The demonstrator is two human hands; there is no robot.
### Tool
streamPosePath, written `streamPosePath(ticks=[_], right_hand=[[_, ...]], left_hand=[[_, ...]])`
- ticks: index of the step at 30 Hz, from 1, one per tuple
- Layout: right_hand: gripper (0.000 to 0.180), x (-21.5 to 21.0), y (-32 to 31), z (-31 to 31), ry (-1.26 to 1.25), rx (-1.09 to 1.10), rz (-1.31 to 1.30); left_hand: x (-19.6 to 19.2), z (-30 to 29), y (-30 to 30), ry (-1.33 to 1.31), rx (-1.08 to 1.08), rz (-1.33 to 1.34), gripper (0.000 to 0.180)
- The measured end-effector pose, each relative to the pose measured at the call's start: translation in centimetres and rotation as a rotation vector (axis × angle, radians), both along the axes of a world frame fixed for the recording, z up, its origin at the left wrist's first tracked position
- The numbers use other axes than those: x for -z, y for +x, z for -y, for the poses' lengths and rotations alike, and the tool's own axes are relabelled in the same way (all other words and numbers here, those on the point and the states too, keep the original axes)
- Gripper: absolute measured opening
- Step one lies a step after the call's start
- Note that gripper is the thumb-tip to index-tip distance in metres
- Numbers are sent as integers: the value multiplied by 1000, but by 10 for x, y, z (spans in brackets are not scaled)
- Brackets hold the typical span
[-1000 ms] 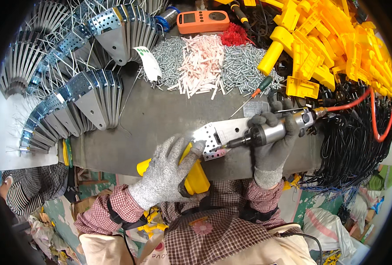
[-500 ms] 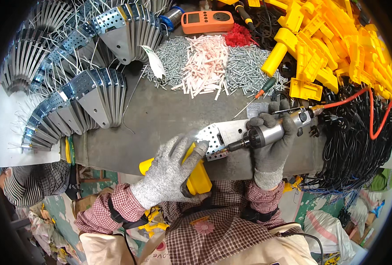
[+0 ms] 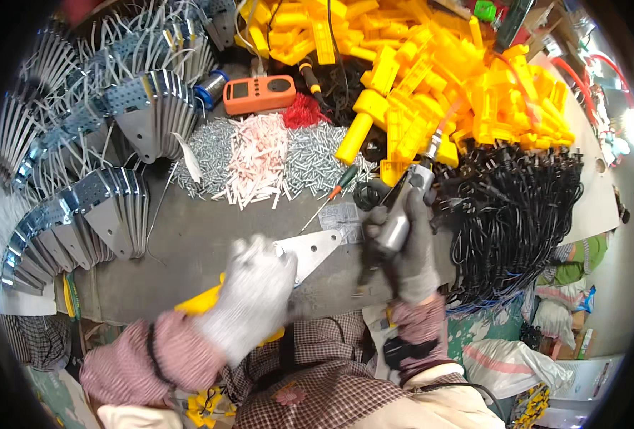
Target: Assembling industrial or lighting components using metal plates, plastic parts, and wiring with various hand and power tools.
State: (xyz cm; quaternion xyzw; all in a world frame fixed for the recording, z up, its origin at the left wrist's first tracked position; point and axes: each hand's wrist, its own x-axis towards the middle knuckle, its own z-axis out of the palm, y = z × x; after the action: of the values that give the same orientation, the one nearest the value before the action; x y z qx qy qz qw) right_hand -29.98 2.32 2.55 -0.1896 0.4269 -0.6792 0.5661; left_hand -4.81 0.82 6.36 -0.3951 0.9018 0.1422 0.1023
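My left hand (image 3: 254, 300), in a pale grey knit glove, is over a yellow plastic housing (image 3: 201, 301) near the table's front edge. Its fingers look bunched together, though motion blurs them and I cannot make out what is in them. A flat silver metal bracket (image 3: 313, 248) with a hole sticks out to the right from beside these fingers. My right hand (image 3: 415, 261), also gloved, is closed round a silver power screwdriver (image 3: 395, 230). The tool is tilted, its dark front end blurred and pointing down toward the table, apart from the bracket.
Rows of metal brackets (image 3: 120, 225) with white ties stand at the left. Screws (image 3: 210, 154), pink strips (image 3: 256, 154), an orange meter (image 3: 260, 94) and a hand screwdriver (image 3: 338, 187) lie behind. Yellow parts (image 3: 403, 64) and black cables (image 3: 503, 229) are piled at the right.
My right hand has drawn the power screwdriver away from the bracket and swung its tip downward. My left hand's fingers have gone from spread over the housing to bunched. The view has turned right.
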Motion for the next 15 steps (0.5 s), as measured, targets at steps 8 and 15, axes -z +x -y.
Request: streamPosePath(ticks=[8, 15], right_hand=[[42, -63, -52, 13, -121, 411, -1924], [56, -4, 45, -32, -862, -898, -1697]], left_hand=[[22, 0, 89, 129, -245, -227, 37], [28, 106, -5, -414, 340, -269, 24]])
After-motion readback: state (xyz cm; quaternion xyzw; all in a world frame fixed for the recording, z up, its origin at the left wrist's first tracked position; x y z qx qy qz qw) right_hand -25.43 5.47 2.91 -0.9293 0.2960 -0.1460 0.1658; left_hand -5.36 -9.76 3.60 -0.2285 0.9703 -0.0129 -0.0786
